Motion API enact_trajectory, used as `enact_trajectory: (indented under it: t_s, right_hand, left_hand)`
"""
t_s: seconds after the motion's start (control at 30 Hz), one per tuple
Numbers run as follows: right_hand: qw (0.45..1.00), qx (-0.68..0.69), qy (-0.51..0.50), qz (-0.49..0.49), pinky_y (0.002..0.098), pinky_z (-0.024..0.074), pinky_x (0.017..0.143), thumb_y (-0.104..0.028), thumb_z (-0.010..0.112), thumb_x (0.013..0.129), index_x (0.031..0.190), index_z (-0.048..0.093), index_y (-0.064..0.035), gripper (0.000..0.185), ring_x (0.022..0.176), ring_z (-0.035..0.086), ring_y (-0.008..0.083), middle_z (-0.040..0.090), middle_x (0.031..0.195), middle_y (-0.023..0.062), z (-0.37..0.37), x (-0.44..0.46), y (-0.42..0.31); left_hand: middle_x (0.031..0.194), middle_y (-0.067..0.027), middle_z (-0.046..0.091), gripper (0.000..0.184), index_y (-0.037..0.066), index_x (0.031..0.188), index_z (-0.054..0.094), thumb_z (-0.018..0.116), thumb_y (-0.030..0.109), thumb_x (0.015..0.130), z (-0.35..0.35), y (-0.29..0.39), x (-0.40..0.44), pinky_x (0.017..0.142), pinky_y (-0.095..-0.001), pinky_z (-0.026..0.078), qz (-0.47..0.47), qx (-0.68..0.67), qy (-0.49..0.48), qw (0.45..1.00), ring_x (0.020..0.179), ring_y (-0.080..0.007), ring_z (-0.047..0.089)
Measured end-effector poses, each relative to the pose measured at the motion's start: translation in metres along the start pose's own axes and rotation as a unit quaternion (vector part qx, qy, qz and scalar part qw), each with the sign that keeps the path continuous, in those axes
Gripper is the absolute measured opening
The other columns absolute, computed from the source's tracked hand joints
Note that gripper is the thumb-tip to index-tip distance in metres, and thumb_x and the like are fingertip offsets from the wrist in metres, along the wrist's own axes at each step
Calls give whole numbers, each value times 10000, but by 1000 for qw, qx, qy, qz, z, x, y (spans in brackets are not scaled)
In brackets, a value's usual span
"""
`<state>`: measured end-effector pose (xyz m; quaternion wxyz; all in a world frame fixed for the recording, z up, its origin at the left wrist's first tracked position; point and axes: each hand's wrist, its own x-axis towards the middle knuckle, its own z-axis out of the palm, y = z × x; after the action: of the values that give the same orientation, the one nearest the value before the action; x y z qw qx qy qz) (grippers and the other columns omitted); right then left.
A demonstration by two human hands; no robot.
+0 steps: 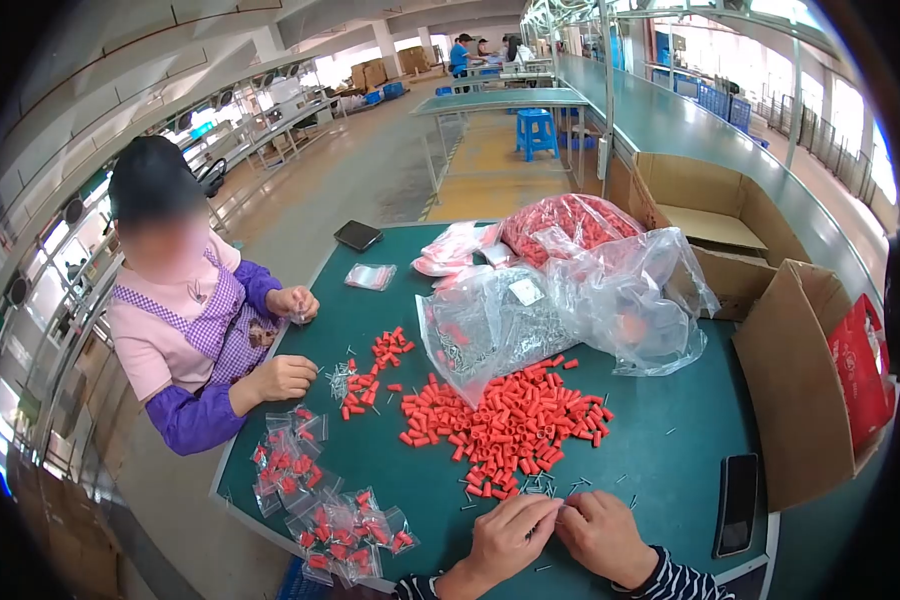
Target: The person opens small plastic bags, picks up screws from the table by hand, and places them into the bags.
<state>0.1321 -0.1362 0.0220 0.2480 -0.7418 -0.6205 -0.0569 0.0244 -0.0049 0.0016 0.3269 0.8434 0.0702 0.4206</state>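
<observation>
My left hand (510, 540) and my right hand (602, 535) meet at the front of the green table, fingertips pinched together. Whatever lies between the fingers is too small or hidden to make out. Just beyond them is a large heap of red plastic caps (515, 415), with loose metal screws (540, 487) scattered at its near edge. To the left lie several small clear zip bags (345, 530) with red caps inside. A clear bag of screws (510, 320) rests behind the heap.
A co-worker (195, 300) sits at the left, hands over a smaller pile of caps and screws. A bag of red caps (565, 225) lies at the back. Cardboard boxes (795, 385) stand right, a black phone (736, 505) near the right edge, a dark wallet-like object (358, 235) behind.
</observation>
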Motion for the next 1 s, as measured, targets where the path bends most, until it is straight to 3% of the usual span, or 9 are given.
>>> enact_trajectory:
  t_s: [0.2,0.4,0.7,0.9,1.0]
  right_hand:
    - [1000,-19,12,-16,378,463,719,-75,710,695,960,680,-90,267,876,578,274,584,1084,121,-14,8,-7]
    - [999,-26,23,-31,404,462,757,-68,709,680,977,705,-112,300,963,584,311,575,1136,135,-18,5,9]
    - [997,66,36,-28,423,471,843,-125,771,734,967,709,-98,243,1080,570,337,557,1244,153,-19,6,10]
    - [978,205,46,-9,414,495,830,-82,794,716,960,714,-108,258,1073,578,333,576,1237,140,-26,7,21]
    - [972,230,54,7,400,503,817,-99,799,724,954,711,-103,246,1045,592,326,595,1204,132,-26,7,19]
  left_hand:
    - [904,-75,704,237,47,966,707,771,-15,746,0,-6,-2,522,-257,516,-32,5,27,999,646,-152,649]
    - [908,-61,702,248,58,993,710,755,-17,760,2,-3,-2,453,-227,422,-61,-74,-4,995,516,-85,513]
    - [964,-65,691,289,46,1037,706,747,-20,759,-3,-1,-2,476,-227,433,-75,-103,-19,992,521,-77,496]
    - [1083,-82,669,356,60,1087,700,758,3,741,-13,12,11,521,-229,474,-124,-152,-119,973,599,-110,565]
    - [1027,-81,688,315,63,1049,710,755,3,744,-6,8,7,531,-245,497,-66,-113,-92,987,655,-140,625]
